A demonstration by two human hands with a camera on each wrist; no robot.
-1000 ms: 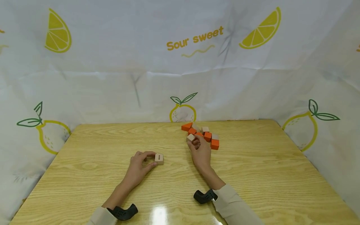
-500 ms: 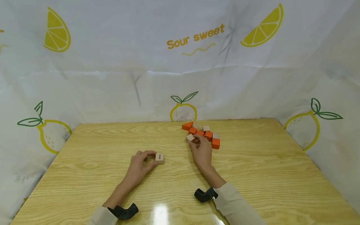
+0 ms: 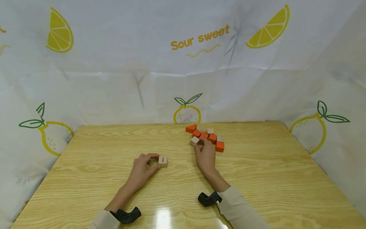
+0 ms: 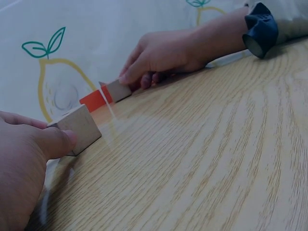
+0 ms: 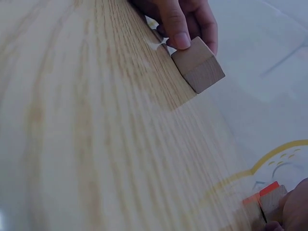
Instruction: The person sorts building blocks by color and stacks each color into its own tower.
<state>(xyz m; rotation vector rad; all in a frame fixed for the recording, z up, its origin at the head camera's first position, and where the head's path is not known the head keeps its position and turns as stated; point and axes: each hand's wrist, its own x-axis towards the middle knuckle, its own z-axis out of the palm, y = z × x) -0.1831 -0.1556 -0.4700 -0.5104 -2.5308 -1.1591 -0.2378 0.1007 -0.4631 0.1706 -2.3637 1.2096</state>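
On the left of the wooden table my left hand (image 3: 139, 171) pinches a pale wooden block (image 3: 163, 161) between thumb and fingers. That block has a small dark slot in its upper face, and in the left wrist view it sits low over the wood grain. Farther back and to the right, my right hand (image 3: 206, 157) pinches a second pale wooden block (image 3: 194, 141), at the front of a cluster of blocks. In the right wrist view this second block (image 5: 274, 202) shows at the lower right corner, partly covered by the hand.
Orange cubes (image 3: 212, 138) and an orange triangular block (image 3: 191, 128) lie bunched with pale blocks (image 3: 210, 130) near the table's (image 3: 120, 140) back edge. An orange block (image 3: 220, 146) is just right of the right hand. A white lemon-print cloth (image 3: 114, 92) hangs behind.
Both hands keep their grip on the blocks and stay nearly still. The whole head view shifts very slightly.
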